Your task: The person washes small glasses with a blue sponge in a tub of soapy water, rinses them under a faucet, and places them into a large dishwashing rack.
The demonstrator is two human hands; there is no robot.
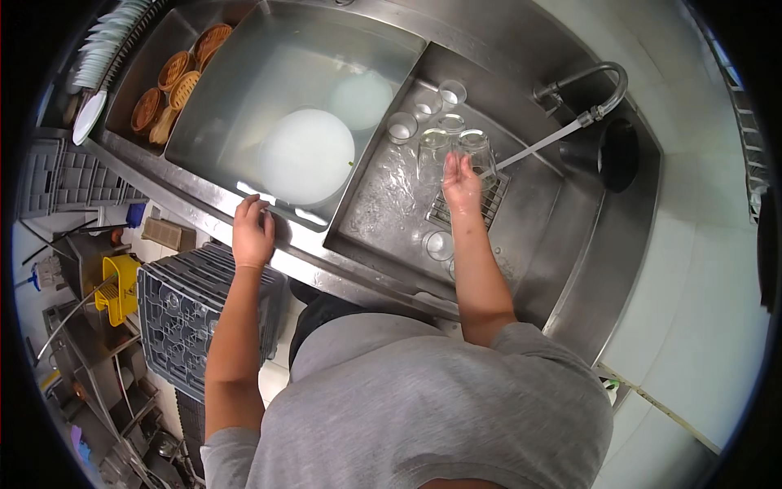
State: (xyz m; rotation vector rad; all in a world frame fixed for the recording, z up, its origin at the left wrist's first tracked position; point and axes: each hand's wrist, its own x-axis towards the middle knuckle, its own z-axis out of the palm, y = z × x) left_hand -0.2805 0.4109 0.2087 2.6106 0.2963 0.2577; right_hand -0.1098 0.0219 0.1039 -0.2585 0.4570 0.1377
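Observation:
My right hand (462, 191) is in the right sink basin (385, 208), with its fingers around the side of an upside-down clear drinking glass (482, 153). Running water from the faucet (611, 91) strikes beside the hand, at the glass. Just left of it, another inverted glass (432, 150) stands close to the fingertips. Several more glasses (402, 128) are behind, and one glass (438, 244) is nearer to me. On the sink's metal front rim (299, 260) rests my left hand (252, 235), holding nothing, thumb apart from the fingers.
Cloudy water fills the middle basin, where a large white round dish (308, 156) and a submerged one (361, 101) lie. Woven baskets (183, 88) occupy the left basin. A black container (617, 156) stands beneath the faucet. Grey glass racks (183, 324) and a yellow mop bucket (119, 290) are left.

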